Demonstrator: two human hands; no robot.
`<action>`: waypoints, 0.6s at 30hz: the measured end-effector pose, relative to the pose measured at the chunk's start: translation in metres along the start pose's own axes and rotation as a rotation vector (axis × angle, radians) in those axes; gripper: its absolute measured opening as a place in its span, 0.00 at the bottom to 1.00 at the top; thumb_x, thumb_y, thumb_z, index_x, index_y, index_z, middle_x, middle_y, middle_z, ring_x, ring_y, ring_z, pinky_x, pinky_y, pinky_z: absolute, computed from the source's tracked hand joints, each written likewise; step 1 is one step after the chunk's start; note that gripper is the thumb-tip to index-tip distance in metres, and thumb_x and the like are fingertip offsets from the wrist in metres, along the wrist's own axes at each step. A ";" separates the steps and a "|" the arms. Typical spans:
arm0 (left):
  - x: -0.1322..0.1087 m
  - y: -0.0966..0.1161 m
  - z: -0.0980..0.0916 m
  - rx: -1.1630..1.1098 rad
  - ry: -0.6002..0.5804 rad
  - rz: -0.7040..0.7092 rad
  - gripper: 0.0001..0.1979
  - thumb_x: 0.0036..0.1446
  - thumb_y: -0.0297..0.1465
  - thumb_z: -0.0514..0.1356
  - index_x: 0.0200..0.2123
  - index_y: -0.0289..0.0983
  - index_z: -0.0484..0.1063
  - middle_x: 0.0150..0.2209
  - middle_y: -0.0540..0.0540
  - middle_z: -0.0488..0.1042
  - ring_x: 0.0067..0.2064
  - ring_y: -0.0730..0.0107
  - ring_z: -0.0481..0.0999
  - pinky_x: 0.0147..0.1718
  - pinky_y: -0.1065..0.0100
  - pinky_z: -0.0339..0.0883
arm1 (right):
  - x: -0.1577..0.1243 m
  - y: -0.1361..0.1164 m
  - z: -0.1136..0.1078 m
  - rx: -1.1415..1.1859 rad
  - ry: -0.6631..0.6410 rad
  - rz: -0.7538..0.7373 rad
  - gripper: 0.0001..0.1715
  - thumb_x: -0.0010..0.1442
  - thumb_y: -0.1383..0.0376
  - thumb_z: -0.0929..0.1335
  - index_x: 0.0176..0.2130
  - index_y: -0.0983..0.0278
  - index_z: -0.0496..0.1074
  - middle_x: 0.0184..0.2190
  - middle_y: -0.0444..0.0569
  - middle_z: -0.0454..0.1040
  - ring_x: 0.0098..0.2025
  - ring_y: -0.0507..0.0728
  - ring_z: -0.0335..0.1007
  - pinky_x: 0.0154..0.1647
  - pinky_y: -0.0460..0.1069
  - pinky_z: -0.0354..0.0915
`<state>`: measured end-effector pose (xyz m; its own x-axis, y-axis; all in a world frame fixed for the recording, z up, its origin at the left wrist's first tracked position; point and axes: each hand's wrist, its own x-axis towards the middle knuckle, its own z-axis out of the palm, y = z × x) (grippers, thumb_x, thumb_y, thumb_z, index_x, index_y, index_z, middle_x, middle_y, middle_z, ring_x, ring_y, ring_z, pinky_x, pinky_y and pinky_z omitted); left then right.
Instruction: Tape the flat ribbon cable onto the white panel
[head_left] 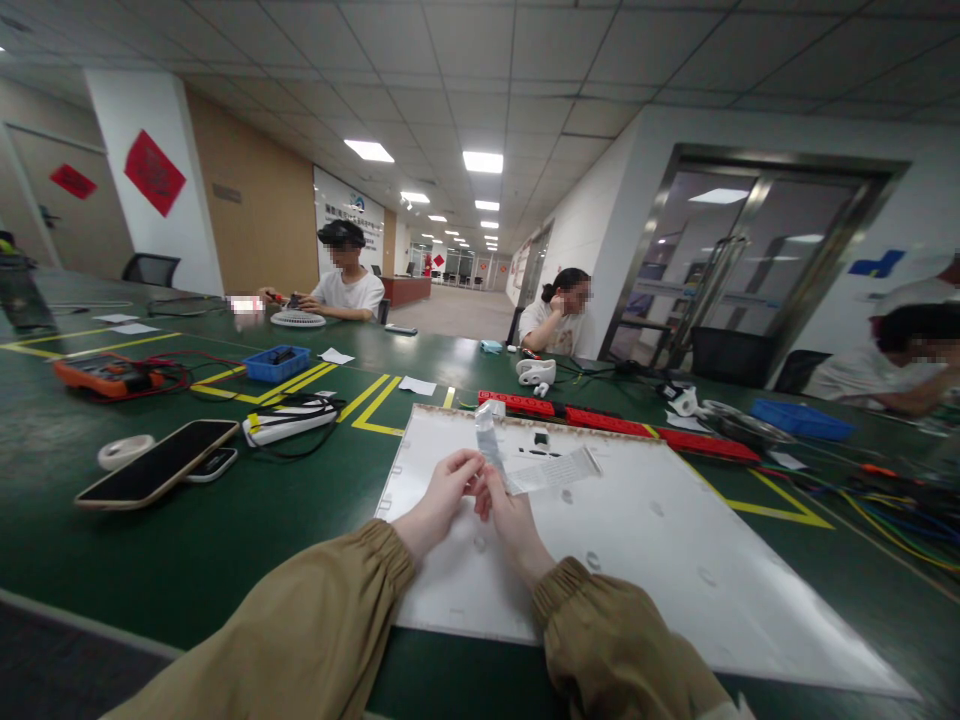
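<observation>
My left hand [444, 492] and my right hand [511, 518] meet over a large white panel [637, 565], fingers pinched together. Between them they hold a shiny, translucent strip [551, 474] with faint print on it. It bends at my fingertips: one part stands upward, the other slants off to the right. Both hands are closed on the strip at the bend, and the fingers hide that part. The panel lies flat with small round marks on its face and a dark square opening [541, 439] near its far edge.
Red power strips [607, 421] run behind the panel. To the left lie a phone [159, 463], a white device with a black cable [291, 420], a blue tray [277, 364] and an orange multimeter [109, 374]. Loose wires [892, 520] spread at right. Other people sit around the table.
</observation>
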<state>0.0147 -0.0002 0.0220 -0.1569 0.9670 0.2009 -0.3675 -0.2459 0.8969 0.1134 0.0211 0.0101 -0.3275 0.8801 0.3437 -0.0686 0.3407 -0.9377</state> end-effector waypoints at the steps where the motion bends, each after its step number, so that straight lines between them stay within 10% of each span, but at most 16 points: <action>1: 0.001 -0.001 -0.001 0.005 0.009 -0.004 0.18 0.45 0.45 0.63 0.28 0.37 0.65 0.16 0.56 0.62 0.14 0.76 0.64 0.15 0.72 0.59 | 0.000 0.000 0.000 -0.004 0.001 -0.002 0.30 0.57 0.43 0.59 0.21 0.65 0.63 0.14 0.43 0.62 0.17 0.49 0.57 0.20 0.44 0.56; 18: 0.001 -0.004 0.000 -0.008 -0.093 -0.008 0.19 0.52 0.47 0.58 0.26 0.37 0.61 0.10 0.59 0.55 0.10 0.69 0.64 0.08 0.72 0.56 | -0.006 -0.004 0.000 -0.079 -0.064 -0.035 0.31 0.58 0.43 0.58 0.23 0.65 0.64 0.13 0.42 0.61 0.17 0.49 0.58 0.22 0.45 0.57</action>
<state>0.0158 0.0019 0.0181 -0.0681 0.9709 0.2295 -0.3759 -0.2381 0.8956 0.1161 0.0144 0.0114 -0.3857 0.8451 0.3701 -0.0074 0.3983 -0.9172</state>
